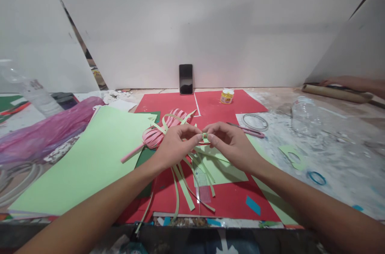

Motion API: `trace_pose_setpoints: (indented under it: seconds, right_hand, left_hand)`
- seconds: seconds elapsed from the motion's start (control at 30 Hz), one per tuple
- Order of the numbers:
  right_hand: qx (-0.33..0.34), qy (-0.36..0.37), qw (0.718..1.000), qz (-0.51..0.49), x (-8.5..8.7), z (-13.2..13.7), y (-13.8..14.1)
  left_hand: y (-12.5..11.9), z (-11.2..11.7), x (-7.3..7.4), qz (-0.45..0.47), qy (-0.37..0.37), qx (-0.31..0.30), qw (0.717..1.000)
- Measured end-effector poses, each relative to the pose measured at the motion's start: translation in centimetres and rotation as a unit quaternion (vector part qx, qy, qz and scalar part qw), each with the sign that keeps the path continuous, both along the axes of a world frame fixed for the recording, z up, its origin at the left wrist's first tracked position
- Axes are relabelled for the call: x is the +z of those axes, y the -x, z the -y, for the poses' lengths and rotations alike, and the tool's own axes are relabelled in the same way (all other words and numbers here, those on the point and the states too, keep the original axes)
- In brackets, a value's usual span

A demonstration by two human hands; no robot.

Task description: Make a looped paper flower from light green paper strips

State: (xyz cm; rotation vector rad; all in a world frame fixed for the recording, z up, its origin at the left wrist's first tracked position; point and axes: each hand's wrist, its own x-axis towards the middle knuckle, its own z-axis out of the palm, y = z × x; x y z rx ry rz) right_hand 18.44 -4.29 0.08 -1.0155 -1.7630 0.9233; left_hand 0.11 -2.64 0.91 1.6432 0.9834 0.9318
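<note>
Over the middle of the red paper (168,103), my left hand (177,142) and my right hand (230,140) meet fingertip to fingertip. Both pinch a small light green paper piece (205,138), partly hidden by the fingers. Thin light green paper strips (183,184) fan out below my hands. Just left of my left hand lies a pink paper-strip craft (153,137) with rounded, slotted shapes and a pink stick. Beside my right hand rests a pink-handled tool (252,132), possibly scissors or a cutter. A clear ruler (202,188) lies partly covered below.
A phone (185,79) leans on the white board behind. A yellow-labelled jar (227,96) stands right of it. Green sheets (90,158) and a pink plastic bag (60,125) lie left. Plastic bottles (305,115) and tape rings (316,178) are right; another person's hand (345,81) is far right.
</note>
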Motion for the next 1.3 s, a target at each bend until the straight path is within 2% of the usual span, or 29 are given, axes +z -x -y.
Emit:
trace_pose_setpoints:
  seconds: [0.1,0.27,0.47,0.73,0.93,1.3]
  right_hand:
    - [0.006,0.000,1.000,-0.007,0.1,0.0,0.0]
    - [0.017,-0.005,1.000,-0.023,0.2,0.1,-0.1]
    - [0.042,0.001,0.998,-0.049,0.4,0.1,-0.2]
    - [0.056,0.023,0.994,-0.089,0.5,0.2,-0.2]
    - [0.075,0.059,0.985,-0.144,0.6,0.0,-0.3]
    - [0.019,0.123,0.972,-0.198,-0.4,-0.9,-0.4]
  left_hand:
    - [0.0,-0.1,0.0,0.029,0.039,-0.018,0.999]
    - [0.1,-0.1,0.1,0.019,0.023,-0.014,0.999]
    - [0.3,-0.3,0.1,0.051,0.045,-0.046,0.997]
    - [0.2,-0.3,-0.3,0.053,0.037,-0.012,0.998]
    - [0.2,-0.4,-0.4,0.017,-0.011,0.012,1.000]
    - [0.4,0.0,-0.4,-0.009,-0.024,-0.011,1.000]
